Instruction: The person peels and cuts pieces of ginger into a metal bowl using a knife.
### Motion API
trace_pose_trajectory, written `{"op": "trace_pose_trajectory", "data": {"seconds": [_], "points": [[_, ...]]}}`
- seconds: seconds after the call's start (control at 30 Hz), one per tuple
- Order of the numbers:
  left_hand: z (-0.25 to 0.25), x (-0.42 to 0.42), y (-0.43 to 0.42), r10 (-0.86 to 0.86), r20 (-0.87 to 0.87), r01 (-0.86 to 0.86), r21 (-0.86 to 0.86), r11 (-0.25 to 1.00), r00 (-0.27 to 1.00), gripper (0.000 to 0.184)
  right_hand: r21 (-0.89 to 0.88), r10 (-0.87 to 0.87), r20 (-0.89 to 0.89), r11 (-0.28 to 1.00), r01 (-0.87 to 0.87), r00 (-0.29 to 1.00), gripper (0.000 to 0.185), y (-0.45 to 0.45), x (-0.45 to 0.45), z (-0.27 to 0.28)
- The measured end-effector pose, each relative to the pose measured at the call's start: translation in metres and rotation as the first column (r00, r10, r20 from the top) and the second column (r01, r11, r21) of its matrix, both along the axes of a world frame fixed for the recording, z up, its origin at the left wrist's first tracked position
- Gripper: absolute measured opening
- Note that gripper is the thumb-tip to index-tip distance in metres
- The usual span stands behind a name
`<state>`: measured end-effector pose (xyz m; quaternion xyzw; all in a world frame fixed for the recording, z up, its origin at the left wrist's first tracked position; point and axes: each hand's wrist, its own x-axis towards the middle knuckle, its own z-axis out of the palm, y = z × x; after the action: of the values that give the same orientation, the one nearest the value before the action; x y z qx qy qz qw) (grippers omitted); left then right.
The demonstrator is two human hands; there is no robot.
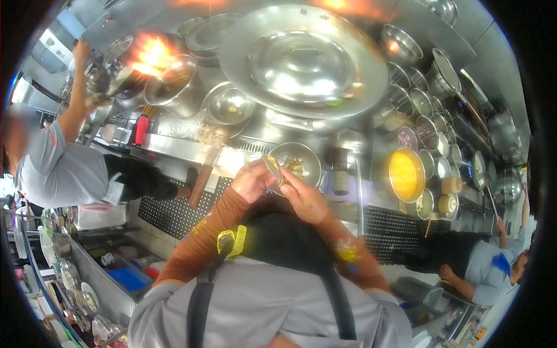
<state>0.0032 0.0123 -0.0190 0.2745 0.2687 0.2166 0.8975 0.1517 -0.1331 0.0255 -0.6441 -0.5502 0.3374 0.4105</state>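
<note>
Fingers of the left hand (252,182) are closed around a narrow piece (272,167), which shows some yellow near its upper end; what exactly it is, I cannot tell, because it is small and partly covered. Fingers of the right hand (307,200) come together on the lower end of this same piece, so it seems steadied from both sides, the left hand carrying it and the right one working closely. Both wrists bend inward, probably to keep the piece near the metal bowl (312,160), whose near side lies partly behind the fingers. Inside it are brownish chunks (295,169), so the bowl appears to be put there for catching what falls. Just to the right stands a jar (340,182), close but out of the way of the elbows. Farther right, a bowl of yellow liquid (407,175) sits among many small containers, grouped, I think, for easy reaching. Beyond the work, a wide pan (371,81) carries a domed lid (301,72). On the left, a co-worker (64,159) stretches an arm toward the flame (154,56), with the body well back, perhaps because of the heat.
</note>
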Motion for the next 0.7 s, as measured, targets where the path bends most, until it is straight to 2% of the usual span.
{"op": "trace_pose_trajectory", "data": {"seconds": [0.33,0.43,0.53,0.63,0.7], "points": [[0.003,-0.002,-0.008,-0.065,0.1,0.068,-0.025,0.997,0.993,0.023,0.005,-0.007,-0.019,1.0,0.007,1.0,0.05,0.001,-0.002,-0.004],[0.006,-0.001,-0.014,-0.092,0.095,0.095,-0.029,0.995,0.991,0.024,-0.042,-0.029,-0.147,0.999,0.024,0.989,0.048,0.004,-0.001,-0.011],[0.005,0.001,-0.018,-0.092,0.072,0.095,-0.04,0.995,0.993,0.025,-0.079,-0.046,-0.187,0.996,0.032,0.981,0.046,0.008,0.002,-0.015],[0.007,0.002,-0.014,-0.096,0.095,0.099,-0.025,0.995,0.991,0.026,0.025,-0.048,-0.065,0.998,0.05,0.997,0.048,0.006,-0.001,-0.006],[0.005,0.002,-0.009,-0.092,0.11,0.093,-0.004,0.996,0.99,0.027,-0.025,-0.017,-0.051,1.0,0.016,0.999,0.049,0.004,0.0,-0.002]]}}
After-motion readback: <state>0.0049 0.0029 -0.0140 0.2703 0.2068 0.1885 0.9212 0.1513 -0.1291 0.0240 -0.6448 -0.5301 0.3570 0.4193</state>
